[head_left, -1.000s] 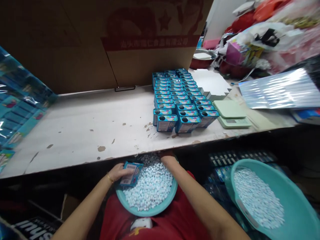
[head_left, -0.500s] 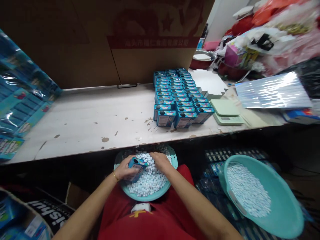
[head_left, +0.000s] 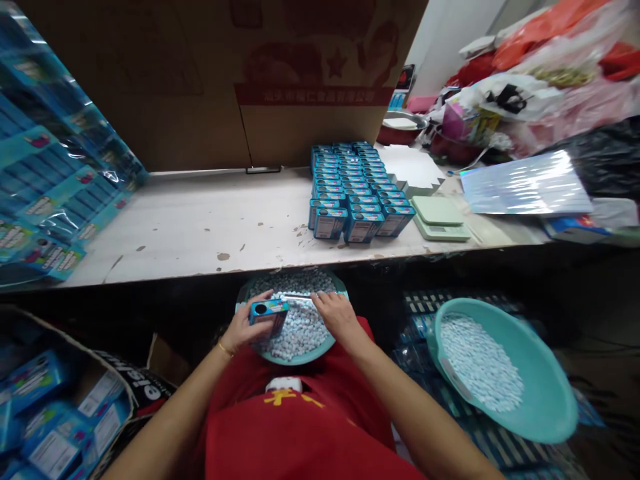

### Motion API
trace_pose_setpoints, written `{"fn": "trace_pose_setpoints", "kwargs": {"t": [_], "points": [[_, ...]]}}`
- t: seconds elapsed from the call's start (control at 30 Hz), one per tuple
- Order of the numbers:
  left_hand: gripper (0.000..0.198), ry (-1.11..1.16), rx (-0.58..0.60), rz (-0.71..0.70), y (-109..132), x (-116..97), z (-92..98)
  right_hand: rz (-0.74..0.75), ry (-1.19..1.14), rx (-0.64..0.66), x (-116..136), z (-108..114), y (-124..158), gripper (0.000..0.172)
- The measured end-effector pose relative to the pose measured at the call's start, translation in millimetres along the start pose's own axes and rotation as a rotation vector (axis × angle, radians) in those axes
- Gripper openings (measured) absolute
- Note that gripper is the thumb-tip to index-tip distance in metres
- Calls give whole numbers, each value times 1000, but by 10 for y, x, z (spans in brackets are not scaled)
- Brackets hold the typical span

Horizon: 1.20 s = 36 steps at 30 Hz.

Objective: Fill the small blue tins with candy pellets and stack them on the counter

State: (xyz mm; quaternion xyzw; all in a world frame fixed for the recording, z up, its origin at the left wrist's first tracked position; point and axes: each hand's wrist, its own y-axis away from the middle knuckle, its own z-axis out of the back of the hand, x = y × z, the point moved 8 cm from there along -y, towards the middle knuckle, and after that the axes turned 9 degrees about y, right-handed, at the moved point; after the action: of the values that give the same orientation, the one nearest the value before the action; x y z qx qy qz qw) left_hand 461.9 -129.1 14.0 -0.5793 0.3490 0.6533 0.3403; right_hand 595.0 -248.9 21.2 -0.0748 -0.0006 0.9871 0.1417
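Observation:
My left hand (head_left: 245,327) is wrapped round a small blue candy box (head_left: 270,315), its printed top with a black round spot facing up. The box is held over the left part of a turquoise basin (head_left: 295,359) on my lap, full of small pale blue and white candies (head_left: 305,327). My right hand (head_left: 337,313), above the basin's right side, has its fingers closed on a thin silvery tool (head_left: 296,297). That tool points left toward the box, level over the candies; its exact kind does not show.
Rows of blue boxes (head_left: 363,225) stand on the white table (head_left: 225,227) beside a pale green scale (head_left: 440,220). Behind is a large carton (head_left: 195,127). A second turquoise basin (head_left: 545,400) of candies sits lower right; an open carton (head_left: 115,367) holds blue boxes lower left.
My right hand has risen out of the candies and drawn back right, with the silvery tool now showing. My left hand still holds the box, now more level. The view has shifted slightly.

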Motion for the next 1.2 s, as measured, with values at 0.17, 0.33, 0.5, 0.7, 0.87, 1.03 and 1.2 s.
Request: {"fn": "trace_pose_setpoints", "kwargs": {"t": [0.17,0.33,0.5,0.7,0.87,1.03,1.2], "points": [[50,337,-358,111,160,159,343,-71,-41,132,-220,33,179,39],[40,752,-424,304,343,407,362,-264,-132,297,-631,-127,512,34],[36,849,-406,379,325,619,237,-297,-102,409,-664,-356,610,33],[31,807,-384,441,94,779,-157,-326,-264,412,-142,-675,204,34],[34,746,-270,423,44,586,-263,-375,-621,310,-57,-907,13,29],[42,498,-308,225,155,324,135,-316,-747,254,-189,-806,-4,29],[42,92,-339,90,185,150,358,-250,-903,147,-340,-317,-39,28]]}}
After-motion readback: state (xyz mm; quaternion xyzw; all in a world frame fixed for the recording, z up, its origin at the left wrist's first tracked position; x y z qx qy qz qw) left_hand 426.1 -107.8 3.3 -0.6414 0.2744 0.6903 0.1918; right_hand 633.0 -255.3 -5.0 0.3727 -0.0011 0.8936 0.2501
